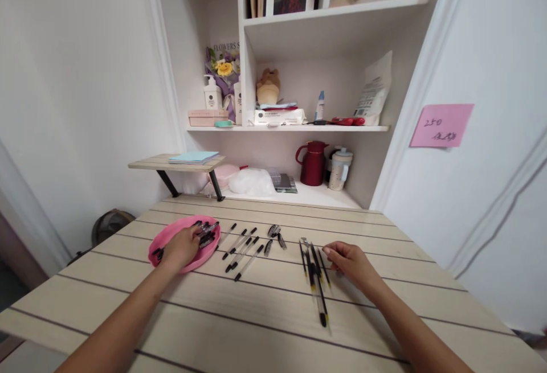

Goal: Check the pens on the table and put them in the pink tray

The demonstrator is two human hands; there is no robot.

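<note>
My left hand (184, 246) reaches into a round pink tray (171, 230) at the left of the table. Its fingers curl down at a heap of dark pen caps (207, 233); what they grip is hidden. Clear pen barrels (244, 252) with black ends lie in a loose row right of the tray. Above their right end is a small cluster of clear-and-black caps (274, 230). My right hand (348, 262) hovers beside several black pen refills (314, 267) with yellowish ends, thumb and fingertips drawn together. Across the refills rests a clear barrel (320, 304).
A small raised stand (175, 162) with blue paper is at the back left. Behind the table, shelves (316, 128) hold a red jug (313, 163), a light tumbler (341, 169) and a white plastic bag (252, 182). A pink note (442, 125) is on the right wall.
</note>
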